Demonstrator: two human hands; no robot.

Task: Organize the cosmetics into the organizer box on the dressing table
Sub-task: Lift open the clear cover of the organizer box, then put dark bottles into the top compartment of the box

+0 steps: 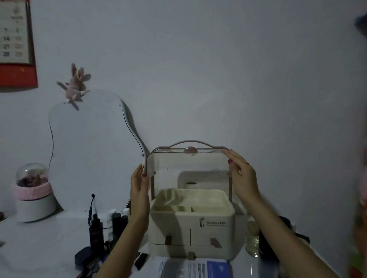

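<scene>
A cream organizer box [211, 221] with two small front drawers stands on the dressing table [36, 250]. Its clear lid [187, 159] with a pink knob is lifted above the open top tray. My left hand [139, 189] grips the lid's left edge. My right hand [241, 174] lies with its fingers against the lid's right edge. Left of the box stands a cluster of dark and white cosmetic bottles [110, 224]. A dark compact [84, 255] and several pencils [83, 275] lie in front of them.
A curvy mirror [90, 155] leans on the wall at the back left, beside a domed container [33, 191]. Printed papers [194, 271] lie before the box. A clear bottle [252, 238] and a dark bag [273, 240] sit to its right.
</scene>
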